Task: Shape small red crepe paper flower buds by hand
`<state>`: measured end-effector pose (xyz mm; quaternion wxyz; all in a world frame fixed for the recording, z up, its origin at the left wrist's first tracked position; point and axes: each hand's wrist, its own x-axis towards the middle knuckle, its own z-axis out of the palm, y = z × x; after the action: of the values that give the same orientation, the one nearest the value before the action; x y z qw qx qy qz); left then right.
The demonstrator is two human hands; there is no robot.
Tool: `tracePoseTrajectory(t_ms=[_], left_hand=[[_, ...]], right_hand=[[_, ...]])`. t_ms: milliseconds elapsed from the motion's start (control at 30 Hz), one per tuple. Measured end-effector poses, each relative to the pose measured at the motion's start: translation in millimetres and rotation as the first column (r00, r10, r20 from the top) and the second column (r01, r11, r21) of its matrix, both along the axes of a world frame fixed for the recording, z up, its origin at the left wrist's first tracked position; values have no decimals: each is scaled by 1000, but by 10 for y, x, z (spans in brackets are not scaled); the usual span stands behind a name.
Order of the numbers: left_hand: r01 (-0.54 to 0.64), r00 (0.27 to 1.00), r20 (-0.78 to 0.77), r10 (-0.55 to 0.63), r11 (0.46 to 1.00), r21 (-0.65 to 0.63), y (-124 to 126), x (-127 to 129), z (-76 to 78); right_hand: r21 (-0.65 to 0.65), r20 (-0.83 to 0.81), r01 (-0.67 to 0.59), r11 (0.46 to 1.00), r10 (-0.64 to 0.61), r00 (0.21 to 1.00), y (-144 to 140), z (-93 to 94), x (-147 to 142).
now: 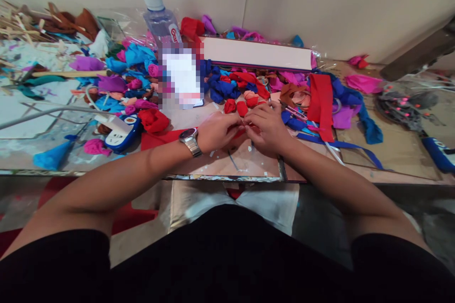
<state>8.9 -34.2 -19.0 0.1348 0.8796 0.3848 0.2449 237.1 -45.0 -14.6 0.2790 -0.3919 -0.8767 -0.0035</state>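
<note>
Red crepe paper, a small scrap [244, 129] of it, is pinched right between both hands at the front middle of the tabletop [391, 151]. Left hand [217, 131], steel wristwatch [189, 141] on its wrist, is curled closed on the scrap from one side; right hand [269, 128] is closed on it from the other, fingertips meeting over it. Most of the scrap is hidden under the fingers.

Writing now: the clear plastic water bottle [160, 20] with the white cap carries a red-and-white label, only a few letters showing, too partial to read. A blurred-out patch sits just below it.

Just beyond the knuckles lie small rolled red paper rosebuds [236, 106], near but apart from the hands. A bigger red paper rose [153, 120] sits to the left, beside a white and blue power strip [119, 133]. Behind them, a heap of crumpled blue paper [220, 86], and a long white box [256, 54] against the wall. To the right, a wide red ribbon strip [322, 99] drapes toward the edge, with a narrow blue ribbon [341, 146] trailing past the right forearm. Purple, pink and turquoise paper scraps crowd the left side.
</note>
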Motion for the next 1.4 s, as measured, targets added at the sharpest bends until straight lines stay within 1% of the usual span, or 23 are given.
tracePoseTrajectory(t_ms=[67,167,367,567,800,1033,1233,1400], left_hand=[[25,1000,-17,-25,1000,6,5,1,10],[34,999,-36,-34,999,17,8,2,29],[19,1000,-19,-18,999,41,21,-10,11],[38,998,-51,-36,998,40,40,-12,-27],[10,998,-69,-6,999,50,41,-12,6],[36,999,-29,-35,998,56,67,-12,-7],[3,1000,-28,-2,999,44,50,-14,-19],[-1,1000,-29,2,999,50,58,-25,-28]], right_hand=[[-13,5,0,1000,0,1000,-11,17,-9],[-35,4,9,999,-9,1000,-21,34,-17],[-30,-46,-1,1000,0,999,1,14,1],[-19,-31,-11,1000,11,999,26,-26,12],[-12,-35,7,1000,-7,999,46,-43,31],[16,-71,-44,999,45,996,58,-31,53],[-17,-71,-8,1000,7,997,60,-30,47],[-1,-81,7,1000,-7,997,67,-17,69]])
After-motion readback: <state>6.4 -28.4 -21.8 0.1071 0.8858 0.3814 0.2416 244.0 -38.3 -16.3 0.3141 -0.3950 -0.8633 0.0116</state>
